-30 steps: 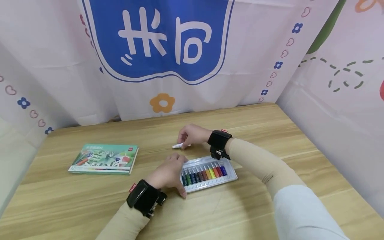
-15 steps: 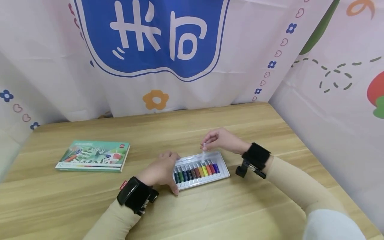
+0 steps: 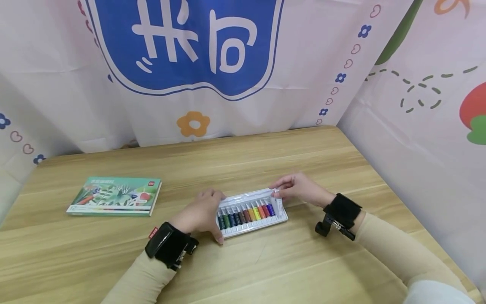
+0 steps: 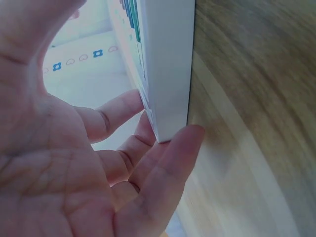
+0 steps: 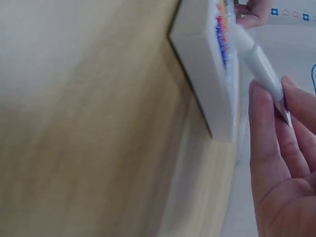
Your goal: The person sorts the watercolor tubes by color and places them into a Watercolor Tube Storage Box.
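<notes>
A white tray (image 3: 253,229) holds a row of small paint tubes (image 3: 247,215) in several colours, from dark green at the left to violet at the right. My left hand (image 3: 199,213) grips the tray's left end, thumb at the near corner and fingers at the far one; the left wrist view shows the fingertips against the tray wall (image 4: 170,69). Over the right end, my right hand (image 3: 302,190) pinches a white paint tube (image 5: 261,64) by its flat tail. That tube slants cap-first toward the tray, beside the violet tube; whether it touches the tray I cannot tell.
A green illustrated box (image 3: 114,196) lies on the left of the wooden table (image 3: 212,272). A printed cloth (image 3: 159,118) hangs behind the table's far edge, and another pale wall (image 3: 402,139) borders the right side.
My right hand has lifted the white paint tube from the table behind the tray and carried it right, over the tray's right end. The left hand keeps its grip on the tray.
</notes>
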A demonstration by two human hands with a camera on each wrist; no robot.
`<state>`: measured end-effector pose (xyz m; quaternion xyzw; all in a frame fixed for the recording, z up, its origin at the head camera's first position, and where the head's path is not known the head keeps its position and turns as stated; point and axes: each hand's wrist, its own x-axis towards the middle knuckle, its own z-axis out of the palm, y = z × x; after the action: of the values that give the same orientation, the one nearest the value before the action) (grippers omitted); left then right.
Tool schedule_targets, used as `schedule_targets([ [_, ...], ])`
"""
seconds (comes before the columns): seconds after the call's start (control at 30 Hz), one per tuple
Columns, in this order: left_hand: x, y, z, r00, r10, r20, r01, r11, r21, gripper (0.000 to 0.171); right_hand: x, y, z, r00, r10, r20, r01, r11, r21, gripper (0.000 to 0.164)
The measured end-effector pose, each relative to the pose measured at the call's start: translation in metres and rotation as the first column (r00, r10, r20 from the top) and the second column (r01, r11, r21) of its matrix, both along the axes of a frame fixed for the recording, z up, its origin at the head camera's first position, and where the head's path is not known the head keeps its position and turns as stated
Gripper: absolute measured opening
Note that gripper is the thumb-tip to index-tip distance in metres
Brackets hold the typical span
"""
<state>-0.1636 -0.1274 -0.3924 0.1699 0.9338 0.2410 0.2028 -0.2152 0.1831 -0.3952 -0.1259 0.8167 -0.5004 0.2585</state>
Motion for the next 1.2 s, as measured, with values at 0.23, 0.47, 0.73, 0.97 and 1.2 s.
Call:
schedule_targets([
  [0.23,0.001,0.000,0.001,1.000,-0.005,-0.001,0.005,1.000,-0.001,0.114,0.006,-0.004,-0.007,0.993,0.042,-0.106,-0.038,0.999,0.034,0.017],
  [0.47,0.005,0.000,-0.001,1.000,-0.007,0.010,0.007,1.000,0.004,0.114,0.010,-0.005,-0.008,0.927,0.191,-0.322,-0.111,0.962,0.250,0.021],
  [0.73,0.010,-0.005,0.002,1.000,-0.009,0.013,0.009,1.000,0.018,0.113,0.025,-0.004,0.000,0.839,0.341,-0.425,-0.177,0.908,0.379,0.025],
  [0.97,0.013,-0.011,0.005,1.000,0.001,0.017,-0.001,1.000,0.011,0.117,0.033,-0.016,0.012,0.811,0.403,-0.424,-0.176,0.859,0.480,0.025],
  [1.2,0.011,-0.017,0.004,1.000,0.014,-0.001,-0.014,1.000,0.009,0.116,0.027,-0.034,0.021,0.804,0.452,-0.386,-0.163,0.792,0.588,0.023],
])
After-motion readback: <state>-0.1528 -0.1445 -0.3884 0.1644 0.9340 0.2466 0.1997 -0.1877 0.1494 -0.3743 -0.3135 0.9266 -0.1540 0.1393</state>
